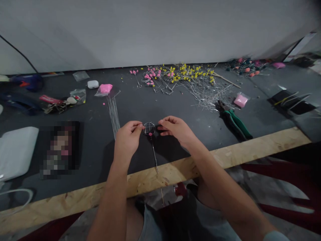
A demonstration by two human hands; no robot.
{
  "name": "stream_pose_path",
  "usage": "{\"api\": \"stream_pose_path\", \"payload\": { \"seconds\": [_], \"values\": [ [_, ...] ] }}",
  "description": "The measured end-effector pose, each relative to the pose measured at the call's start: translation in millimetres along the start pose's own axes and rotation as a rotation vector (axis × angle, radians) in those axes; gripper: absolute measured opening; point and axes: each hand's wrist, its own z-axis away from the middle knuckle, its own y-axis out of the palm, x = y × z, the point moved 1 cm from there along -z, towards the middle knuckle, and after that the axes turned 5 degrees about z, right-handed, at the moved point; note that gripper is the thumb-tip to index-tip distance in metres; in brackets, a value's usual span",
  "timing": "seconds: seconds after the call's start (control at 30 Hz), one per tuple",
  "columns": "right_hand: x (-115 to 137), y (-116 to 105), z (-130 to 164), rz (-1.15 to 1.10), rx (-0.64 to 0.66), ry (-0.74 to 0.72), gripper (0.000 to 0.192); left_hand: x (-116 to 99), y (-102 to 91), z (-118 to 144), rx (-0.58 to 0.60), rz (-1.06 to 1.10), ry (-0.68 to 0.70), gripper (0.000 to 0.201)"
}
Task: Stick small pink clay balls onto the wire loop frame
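Both hands meet over the dark tabletop [140, 107] near its wooden front edge. My left hand [127, 138] pinches the left side of a small wire flower frame [149, 128] with a pink bead at its base. My right hand [175, 129] pinches its right side. The frame's thin wire stem [154, 154] hangs down toward the edge of the table. A bundle of straight wires [114, 112] lies just beyond my left hand.
Green-handled pliers [234, 122] lie to the right. Finished wire flowers with pink and yellow beads [180, 75] are heaped at the back, with loose wires. Pink bead bags [105, 88] [241, 99], an earbud case [92, 84], keys [56, 106] and a white pad [15, 150] lie around.
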Motion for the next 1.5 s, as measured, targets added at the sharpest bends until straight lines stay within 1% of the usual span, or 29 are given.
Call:
{"api": "stream_pose_path", "payload": {
  "seconds": [0.17,0.3,0.43,0.47,0.5,0.57,0.67,0.8,0.87,0.97,1.1,1.23,1.4,1.5],
  "values": [
    [3,5,-2,0.004,0.032,0.005,0.016,6,4.5,-2,0.031,0.121,-0.035,0.022],
    [3,6,-9,0.011,0.03,-0.031,0.017,7,8.0,-6,0.062,0.182,-0.035,0.021],
    [3,-1,-12,0.128,-0.083,-0.147,0.018,-1,1.7,-6,0.017,0.069,0.026,0.023],
    [3,-4,-10,0.133,-0.093,-0.158,0.019,-3,-0.4,-4,0.002,0.039,0.045,0.024],
    [4,-6,-8,0.121,-0.078,-0.153,0.02,-6,-2.2,-2,-0.008,0.019,0.063,0.024],
    [5,-7,-3,0.075,0.012,-0.113,0.021,-11,-3.8,3,0.008,0.011,0.09,0.024],
    [5,-5,5,0.054,0.152,-0.083,0.019,-18,-0.8,11,0.078,0.038,0.13,0.024],
    [-1,-1,11,0.067,0.244,-0.058,0.018,-24,5.9,19,0.172,0.053,0.208,0.024],
    [-5,0,11,0.042,0.259,-0.042,0.018,-25,7.9,21,0.22,0.049,0.24,0.023],
    [-9,0,11,-0.012,0.263,-0.022,0.019,-25,8.8,23,0.245,0.065,0.266,0.023],
    [-10,1,14,-0.023,0.267,-0.01,0.021,-24,8.1,26,0.239,0.077,0.293,0.021],
    [-10,3,16,0.008,0.258,-0.019,0.022,-23,7.4,26,0.253,0.004,0.314,0.019],
    [-12,2,16,0.06,0.201,-0.037,0.021,-22,7.5,25,0.237,-0.057,0.313,0.02],
    [-12,1,16,0.065,0.219,-0.043,0.018,-22,7.7,26,0.222,-0.087,0.298,0.018]
  ]
}}
